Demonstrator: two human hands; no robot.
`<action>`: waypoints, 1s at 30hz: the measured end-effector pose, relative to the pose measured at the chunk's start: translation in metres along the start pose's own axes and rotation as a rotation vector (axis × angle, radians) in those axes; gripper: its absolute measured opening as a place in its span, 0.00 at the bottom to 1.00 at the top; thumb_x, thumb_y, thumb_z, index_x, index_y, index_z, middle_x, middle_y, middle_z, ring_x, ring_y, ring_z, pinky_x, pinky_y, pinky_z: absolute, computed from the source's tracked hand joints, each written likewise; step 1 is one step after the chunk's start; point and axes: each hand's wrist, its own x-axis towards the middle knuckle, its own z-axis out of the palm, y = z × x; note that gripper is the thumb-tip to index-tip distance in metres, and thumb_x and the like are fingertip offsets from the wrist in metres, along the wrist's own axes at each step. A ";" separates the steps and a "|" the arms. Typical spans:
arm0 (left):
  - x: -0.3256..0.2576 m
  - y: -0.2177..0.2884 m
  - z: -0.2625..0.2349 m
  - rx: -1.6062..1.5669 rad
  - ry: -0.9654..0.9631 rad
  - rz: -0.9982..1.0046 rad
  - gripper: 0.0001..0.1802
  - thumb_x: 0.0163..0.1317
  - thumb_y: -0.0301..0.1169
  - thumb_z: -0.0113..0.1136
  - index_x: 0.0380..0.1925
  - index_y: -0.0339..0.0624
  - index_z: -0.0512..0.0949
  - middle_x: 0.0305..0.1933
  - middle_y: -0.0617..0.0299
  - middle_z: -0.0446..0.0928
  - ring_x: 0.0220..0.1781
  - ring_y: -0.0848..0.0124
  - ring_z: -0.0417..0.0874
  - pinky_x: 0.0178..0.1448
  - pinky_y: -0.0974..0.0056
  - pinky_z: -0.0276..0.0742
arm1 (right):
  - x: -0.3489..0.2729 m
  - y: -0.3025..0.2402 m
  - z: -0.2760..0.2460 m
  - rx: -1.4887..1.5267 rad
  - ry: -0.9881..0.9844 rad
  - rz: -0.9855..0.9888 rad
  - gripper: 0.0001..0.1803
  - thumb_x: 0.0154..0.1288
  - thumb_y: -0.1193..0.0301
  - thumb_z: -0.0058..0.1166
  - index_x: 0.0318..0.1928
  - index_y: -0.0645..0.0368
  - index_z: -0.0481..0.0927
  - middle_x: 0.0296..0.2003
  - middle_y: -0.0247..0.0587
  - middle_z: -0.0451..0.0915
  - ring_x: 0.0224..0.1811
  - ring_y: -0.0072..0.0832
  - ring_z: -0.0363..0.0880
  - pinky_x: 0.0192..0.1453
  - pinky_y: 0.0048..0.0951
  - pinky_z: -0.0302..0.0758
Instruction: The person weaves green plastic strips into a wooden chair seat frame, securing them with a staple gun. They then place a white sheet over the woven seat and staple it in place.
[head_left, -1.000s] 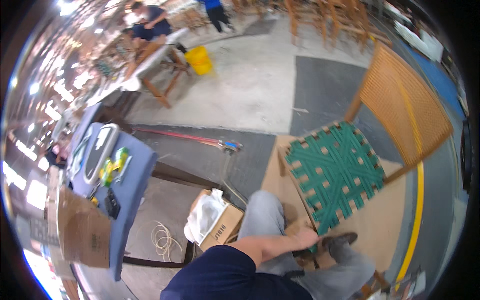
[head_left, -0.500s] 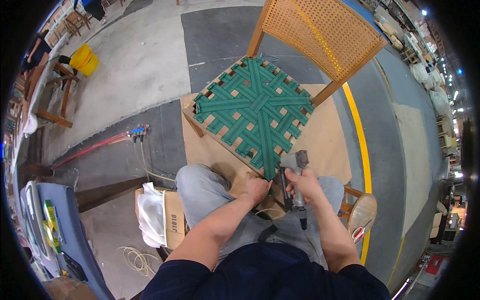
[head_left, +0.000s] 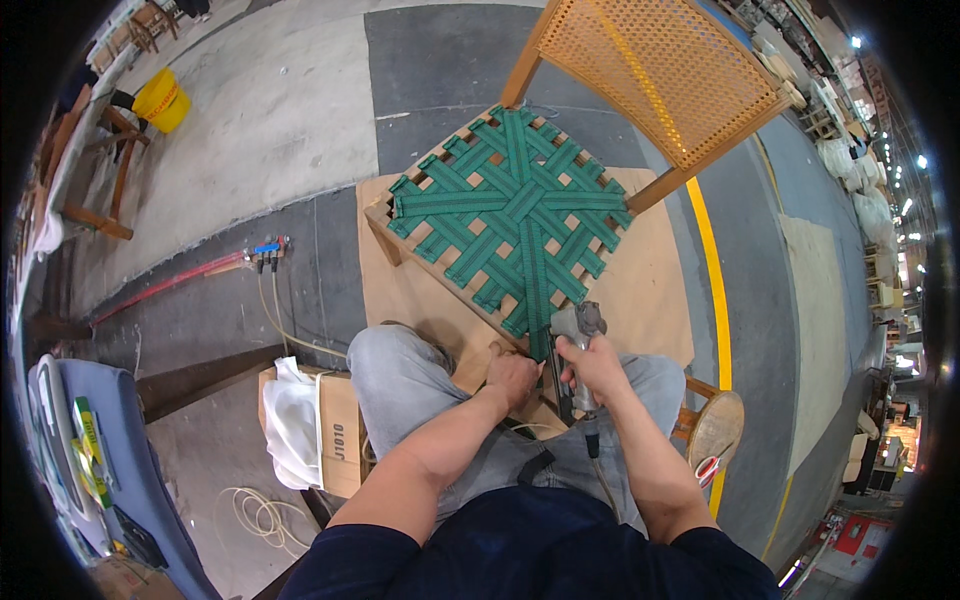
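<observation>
A wooden chair with a woven cane back [head_left: 655,85] stands before me, its seat frame crossed by green webbing [head_left: 523,203]. Two longer diagonal straps lie over the weave. At the near corner of the seat, my left hand [head_left: 512,376] is closed around the end of one diagonal strap; the fingertips are partly hidden. My right hand [head_left: 598,368] grips a grey air staple gun [head_left: 577,320] by its handle. The gun's front sits at that same corner, beside the strap, and whether it touches is hard to see. An air hose runs down from its handle.
Brown cardboard [head_left: 650,290] lies under the chair. A round wooden stool [head_left: 716,430] with red-handled scissors [head_left: 707,468] stands to my right. At left are a carton [head_left: 342,430] with white cloth, a coiled hose [head_left: 262,520], a blue padded piece [head_left: 150,450] and a yellow bucket [head_left: 162,101].
The staple gun has moved slightly left and down, closer to the strap end at the seat corner. My left hand stays at the corner. The whole view has shifted a little.
</observation>
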 end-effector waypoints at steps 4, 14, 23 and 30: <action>0.001 -0.002 0.006 -0.030 0.086 -0.004 0.31 0.77 0.51 0.45 0.25 0.47 0.89 0.28 0.53 0.87 0.36 0.57 0.89 0.70 0.38 0.62 | 0.000 0.000 0.004 -0.012 0.009 -0.011 0.13 0.72 0.65 0.63 0.45 0.62 0.79 0.26 0.32 0.80 0.16 0.20 0.74 0.18 0.26 0.70; 0.003 -0.003 0.007 0.040 0.101 0.015 0.27 0.78 0.49 0.44 0.29 0.52 0.88 0.31 0.60 0.88 0.37 0.60 0.89 0.65 0.42 0.61 | -0.004 0.001 0.014 -0.059 0.030 -0.074 0.14 0.71 0.64 0.65 0.40 0.62 0.79 0.22 0.32 0.79 0.15 0.19 0.74 0.17 0.26 0.69; -0.001 -0.004 0.005 0.013 0.083 0.036 0.16 0.69 0.40 0.54 0.27 0.51 0.87 0.32 0.55 0.88 0.38 0.59 0.90 0.66 0.38 0.66 | -0.003 0.002 0.018 -0.143 -0.033 -0.054 0.13 0.72 0.65 0.63 0.48 0.59 0.76 0.27 0.31 0.79 0.18 0.19 0.75 0.19 0.25 0.70; -0.003 0.002 -0.013 -0.309 -0.069 -0.198 0.26 0.75 0.50 0.49 0.36 0.44 0.89 0.40 0.51 0.89 0.45 0.56 0.90 0.60 0.43 0.72 | -0.016 -0.003 -0.003 0.048 0.014 -0.094 0.16 0.71 0.64 0.65 0.47 0.62 0.76 0.27 0.33 0.80 0.18 0.22 0.76 0.19 0.26 0.71</action>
